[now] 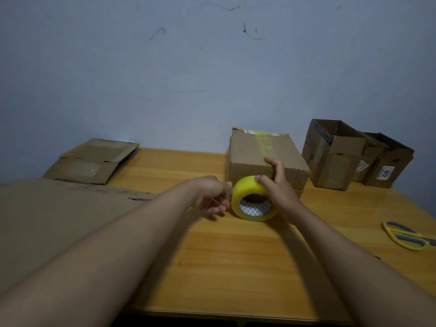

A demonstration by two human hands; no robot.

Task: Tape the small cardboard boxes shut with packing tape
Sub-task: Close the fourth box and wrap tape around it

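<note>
A yellow roll of packing tape (247,188) stands on edge on the wooden table (236,256), just in front of a closed cardboard box (250,154) that carries a strip of yellowish tape across its top. My right hand (278,185) grips the roll from the right, thumb over its top and fingers reaching up against the box's front. My left hand (212,194) is at the roll's left side, its fingertips pinching at the roll's edge, where the tape end seems to be.
Open cardboard boxes (335,154) stand together at the back right. Flattened cartons (94,161) lie at the back left, and a large cardboard sheet (47,220) covers the left of the table. Yellow-handled scissors (405,234) lie at the right edge.
</note>
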